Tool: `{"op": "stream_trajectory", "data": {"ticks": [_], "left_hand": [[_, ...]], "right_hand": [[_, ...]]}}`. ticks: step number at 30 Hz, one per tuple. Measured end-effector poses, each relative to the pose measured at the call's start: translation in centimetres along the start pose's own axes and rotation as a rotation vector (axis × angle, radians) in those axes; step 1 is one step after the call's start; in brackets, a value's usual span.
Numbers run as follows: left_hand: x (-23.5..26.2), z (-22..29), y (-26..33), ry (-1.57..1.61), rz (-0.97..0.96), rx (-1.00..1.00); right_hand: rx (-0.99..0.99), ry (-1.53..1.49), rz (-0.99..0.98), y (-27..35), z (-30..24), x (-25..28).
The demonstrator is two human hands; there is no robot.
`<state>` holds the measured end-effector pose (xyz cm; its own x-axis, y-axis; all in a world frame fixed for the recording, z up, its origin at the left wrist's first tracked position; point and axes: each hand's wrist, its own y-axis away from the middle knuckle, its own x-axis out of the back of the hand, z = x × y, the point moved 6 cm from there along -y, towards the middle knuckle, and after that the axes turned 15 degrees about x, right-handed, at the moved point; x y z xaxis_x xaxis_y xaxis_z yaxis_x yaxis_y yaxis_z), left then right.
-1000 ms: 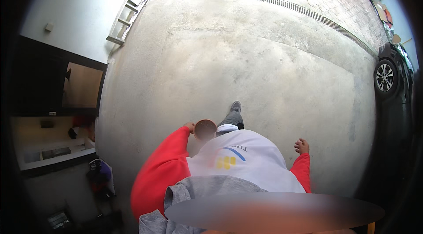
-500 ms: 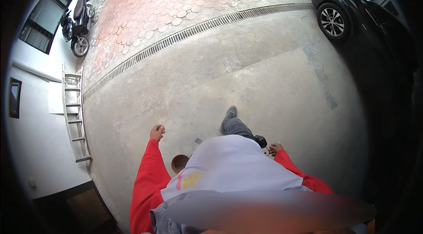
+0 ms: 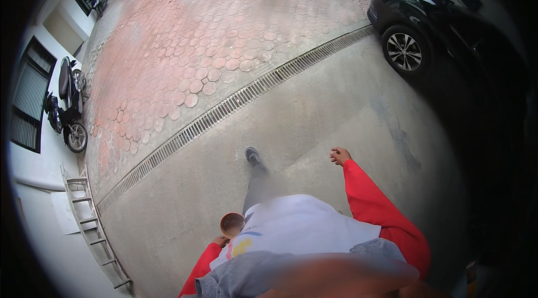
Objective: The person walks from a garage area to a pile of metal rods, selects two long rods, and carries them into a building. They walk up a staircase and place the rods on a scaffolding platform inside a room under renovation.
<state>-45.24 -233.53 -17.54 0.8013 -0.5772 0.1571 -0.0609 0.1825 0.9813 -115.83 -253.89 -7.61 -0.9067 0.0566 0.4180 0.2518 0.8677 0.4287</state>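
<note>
Reference: clock center at the white shirt front; 12 o'clock is the top of the view.

Left hand: located at 9 o'clock, low beside the shirt. It lies just beside the rim of the round brown container, on the container's 7 o'clock side. Finger closure and contact cannot be determined; the hand is small here and partly covered by the shirt.

Container: located at 9 o'clock, against the shirt's edge, mouth facing up toward the camera.

Right hand: extended to 1 o'clock, well apart from the container. Fingers are loosely bent, half spread and empty. The red sleeve runs back from the wrist toward 3 o'clock.

Floor and edges: the shoe points to 11 o'clock on the concrete floor. The concrete extends ahead to the drain grate, which crosses diagonally from 9 to 1 o'clock. Beyond the grate, the reddish paving spreads broadly at 11 o'clock. Side limits: ladder at 9 o'clock, motorcycle at 10 o'clock, dark car at 1 o'clock.
</note>
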Motion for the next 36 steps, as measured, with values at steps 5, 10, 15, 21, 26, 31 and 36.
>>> {"op": "stream_trajectory", "data": {"ticks": [5, 10, 15, 21, 26, 31, 36], "left_hand": [[20.4, 25.3, -6.4, 0.278, 0.159, 0.239], [34.8, 65.9, -6.3, -0.115, 0.383, -0.343], [40.1, 100.3, -2.4, -0.092, 0.354, -0.848], [42.2, 114.9, -8.3, -0.263, 0.352, -0.726], [46.7, 108.0, -12.6, -0.192, 0.367, 0.048], [46.3, 109.9, -13.5, 0.373, 0.178, 0.239], [49.3, 127.9, -20.9, 0.216, 0.137, 0.308]], "right_hand": [[-0.381, -0.037, -0.144, -7.2, 1.6, -2.6], [-0.460, -0.280, 0.120, -11.0, -0.2, -0.2], [-0.483, -0.077, -0.052, -22.8, -4.0, 1.7], [-0.514, -0.103, -0.075, -51.1, -12.6, 7.6], [-0.279, -0.102, -0.062, -79.5, -27.1, 18.8], [0.042, -0.127, 0.093, -104.1, -41.4, 28.1], [0.095, -0.299, 0.199, -118.8, -45.8, 29.0]]}}
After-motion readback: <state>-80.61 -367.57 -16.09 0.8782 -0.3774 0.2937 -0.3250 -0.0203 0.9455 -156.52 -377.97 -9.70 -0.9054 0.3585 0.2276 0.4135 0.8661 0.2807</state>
